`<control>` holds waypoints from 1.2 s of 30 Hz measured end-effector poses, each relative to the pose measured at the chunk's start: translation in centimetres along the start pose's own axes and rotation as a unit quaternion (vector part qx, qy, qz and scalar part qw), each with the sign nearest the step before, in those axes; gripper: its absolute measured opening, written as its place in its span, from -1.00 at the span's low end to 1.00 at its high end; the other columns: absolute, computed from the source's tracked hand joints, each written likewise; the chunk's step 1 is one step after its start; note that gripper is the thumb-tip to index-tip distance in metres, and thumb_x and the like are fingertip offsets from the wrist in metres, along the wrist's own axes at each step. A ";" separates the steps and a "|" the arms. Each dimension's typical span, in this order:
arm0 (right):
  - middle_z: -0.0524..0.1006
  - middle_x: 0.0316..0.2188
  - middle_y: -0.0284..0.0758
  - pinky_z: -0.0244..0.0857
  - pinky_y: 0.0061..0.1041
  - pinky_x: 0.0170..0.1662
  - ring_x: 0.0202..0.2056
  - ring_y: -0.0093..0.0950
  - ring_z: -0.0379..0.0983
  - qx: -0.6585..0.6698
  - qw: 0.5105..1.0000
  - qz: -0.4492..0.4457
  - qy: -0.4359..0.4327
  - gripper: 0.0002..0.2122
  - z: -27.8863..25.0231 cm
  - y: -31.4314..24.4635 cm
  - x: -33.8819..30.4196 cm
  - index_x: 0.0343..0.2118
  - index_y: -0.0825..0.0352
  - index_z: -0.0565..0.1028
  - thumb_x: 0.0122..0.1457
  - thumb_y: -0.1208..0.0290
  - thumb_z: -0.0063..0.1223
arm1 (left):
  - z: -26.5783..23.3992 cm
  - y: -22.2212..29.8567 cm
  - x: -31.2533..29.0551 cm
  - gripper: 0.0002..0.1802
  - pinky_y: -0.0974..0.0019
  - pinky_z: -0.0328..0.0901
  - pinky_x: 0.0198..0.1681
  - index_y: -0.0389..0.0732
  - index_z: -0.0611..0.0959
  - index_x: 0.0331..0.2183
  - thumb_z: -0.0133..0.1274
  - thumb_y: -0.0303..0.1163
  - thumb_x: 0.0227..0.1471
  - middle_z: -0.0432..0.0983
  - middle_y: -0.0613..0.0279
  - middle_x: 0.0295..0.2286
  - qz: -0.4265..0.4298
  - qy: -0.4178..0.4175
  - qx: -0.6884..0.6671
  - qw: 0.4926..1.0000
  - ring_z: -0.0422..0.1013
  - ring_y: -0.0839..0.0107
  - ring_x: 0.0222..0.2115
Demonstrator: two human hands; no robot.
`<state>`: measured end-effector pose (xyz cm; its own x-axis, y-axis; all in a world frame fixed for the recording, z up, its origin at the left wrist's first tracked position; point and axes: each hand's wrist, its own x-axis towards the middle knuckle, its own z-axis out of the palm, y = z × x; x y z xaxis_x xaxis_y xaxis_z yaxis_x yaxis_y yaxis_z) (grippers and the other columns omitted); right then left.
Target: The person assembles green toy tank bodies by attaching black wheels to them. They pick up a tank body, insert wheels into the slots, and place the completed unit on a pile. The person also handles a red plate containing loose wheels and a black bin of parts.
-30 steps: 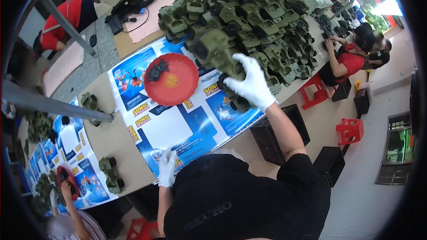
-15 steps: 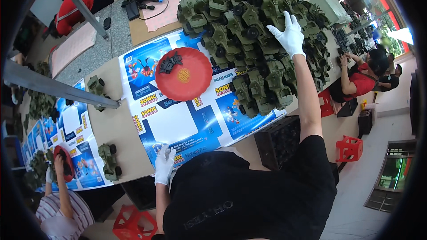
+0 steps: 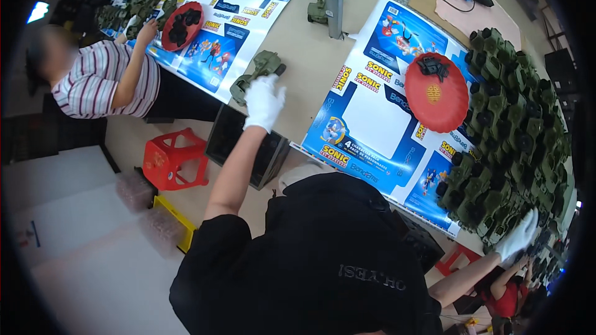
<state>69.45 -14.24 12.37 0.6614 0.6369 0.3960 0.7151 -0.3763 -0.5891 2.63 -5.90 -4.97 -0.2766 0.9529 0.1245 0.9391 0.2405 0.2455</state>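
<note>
My left hand (image 3: 265,103), in a white glove, is over the near end of an olive-green toy jeep (image 3: 263,64) at the table's front edge. Its fingers look spread, and part of the jeep is hidden under them; whether they touch it I cannot tell. Far to the right, my right hand (image 3: 519,236), also gloved in white, is stretched out beside a large heap of green toy jeeps (image 3: 506,130) with black wheels. Nothing shows in it. Between the hands, a red scalloped plate (image 3: 434,108) holds small black parts (image 3: 433,68).
Printed blue-and-white sheets (image 3: 372,121) cover the table. A grey metal post (image 3: 333,0) rises beside another jeep (image 3: 318,9). On the left a co-worker in a striped shirt (image 3: 112,80) works at a second red plate (image 3: 192,37). A red stool (image 3: 177,160) stands below.
The view has swung left. My left hand has gone from the printed sheet's near edge to the jeep at the table edge. My right hand has come back toward the heap's near side.
</note>
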 end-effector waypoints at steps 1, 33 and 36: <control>0.49 -0.01 -0.26 0.14 -0.52 0.12 -0.02 -0.49 0.37 0.018 0.999 -0.010 -0.042 -0.68 1.8 -2.4 -2.8 0.00 0.40 0.47 0.27 0.33 -0.06 | -1.4 -0.5 1.7 -0.42 0.02 0.27 -0.10 -0.20 0.51 -0.11 0.26 -0.15 -0.18 0.48 0.04 -0.21 -0.025 -0.003 0.045 0.999 0.38 0.09 -0.13; 0.56 -0.32 -0.13 0.37 -0.23 -0.17 -0.26 -0.18 0.51 0.006 0.977 -0.113 -0.178 -0.75 35.4 -10.5 -6.5 -0.28 0.28 0.56 0.01 0.26 0.19 | -5.3 12.6 -3.4 -0.24 0.28 0.27 0.04 -0.28 0.28 0.13 0.23 -0.29 -0.06 0.43 0.18 -0.08 -0.054 -0.461 -0.569 0.679 0.37 0.36 -0.06; 0.53 -0.42 -0.26 0.35 -0.43 -0.30 -0.37 -0.39 0.51 0.292 0.904 0.049 -0.309 -0.86 29.4 -11.0 -11.1 -0.27 0.40 0.45 0.15 0.47 0.04 | -6.9 15.9 -2.5 -0.06 0.28 0.15 0.15 -0.29 0.18 0.20 0.30 -0.30 -0.14 0.30 0.13 0.07 0.029 -0.534 -0.514 0.671 0.25 0.37 0.06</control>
<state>47.56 2.62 -6.27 0.3334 0.9418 -0.0424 0.2991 -0.1483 -0.9426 16.85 -5.69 5.25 0.5727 0.6767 -0.4626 0.1529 0.4662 0.8714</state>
